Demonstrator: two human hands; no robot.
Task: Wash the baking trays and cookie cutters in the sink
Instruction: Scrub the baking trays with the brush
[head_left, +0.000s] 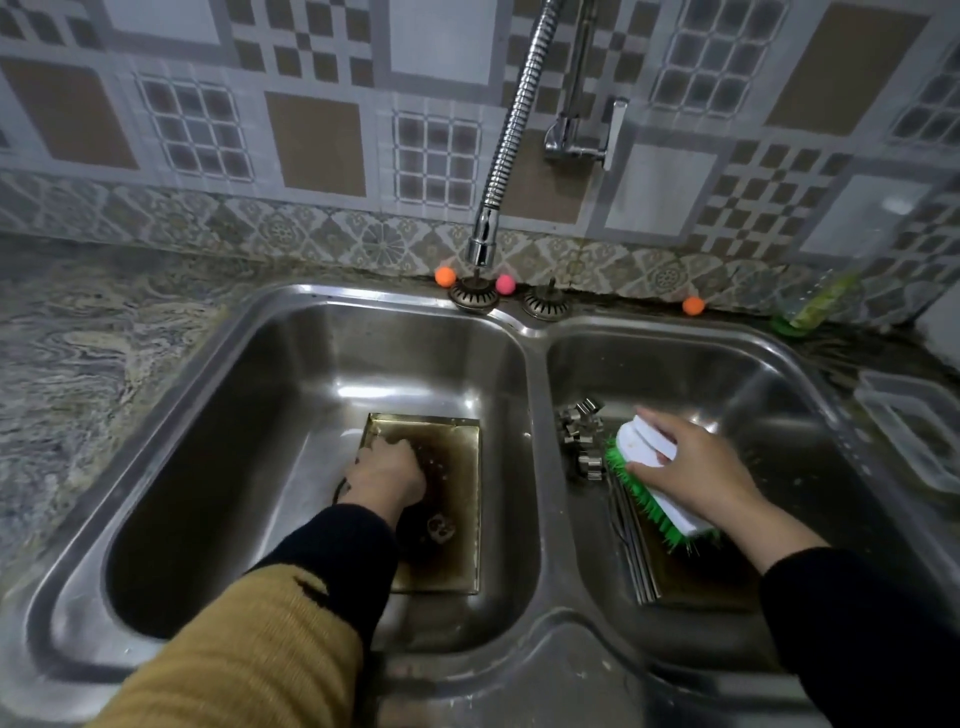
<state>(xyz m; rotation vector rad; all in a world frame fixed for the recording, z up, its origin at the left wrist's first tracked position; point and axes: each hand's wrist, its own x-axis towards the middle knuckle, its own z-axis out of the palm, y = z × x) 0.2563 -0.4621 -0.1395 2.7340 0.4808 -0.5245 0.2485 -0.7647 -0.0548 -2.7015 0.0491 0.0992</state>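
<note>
Left hand (387, 470) is in the left basin, fingers curled down onto a stained tray (457, 499) lying flat on the bottom; can't tell if they hold anything. Right hand (696, 467) grips a white brush (655, 480) with green bristles over a second tray (675, 571) in the right basin. Cutters (582, 428) lie just left of the brush. No readable writing.

Backsplash wall (322, 140): patterned tiles, grey, brown and white squares, ornamental border strip along the bottom edge. Marbled grey-beige worktop (88, 353) runs below the wall. Chrome faucet (511, 130) with flexible hose hangs down in front of the wall; its lever tap just right of the hose. Light dim, cool
</note>
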